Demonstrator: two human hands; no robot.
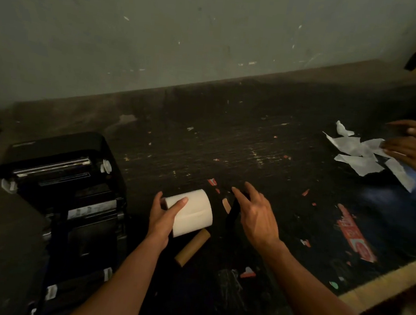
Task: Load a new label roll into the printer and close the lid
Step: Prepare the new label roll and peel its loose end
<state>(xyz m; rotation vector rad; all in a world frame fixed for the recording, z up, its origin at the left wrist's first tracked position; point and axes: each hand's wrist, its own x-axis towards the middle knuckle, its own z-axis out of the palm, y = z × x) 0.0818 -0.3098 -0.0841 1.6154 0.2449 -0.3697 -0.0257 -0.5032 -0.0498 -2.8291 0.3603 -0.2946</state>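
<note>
You have a single head-worn wide-angle view, looking forward and steeply down over the dark, scuffed wooden tabletop (pixel 228 146), close above it, toward the grey-green painted wall (pixel 163 26) behind.

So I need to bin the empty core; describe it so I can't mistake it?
Start at the black printer on the left. Just right of it, the left hand holds a white label roll. The empty core lies below that roll: a bare brown cardboard tube, thinner, with no paper.

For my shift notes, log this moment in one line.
left hand: holds white label roll | right hand: open | black printer: lid open
</note>
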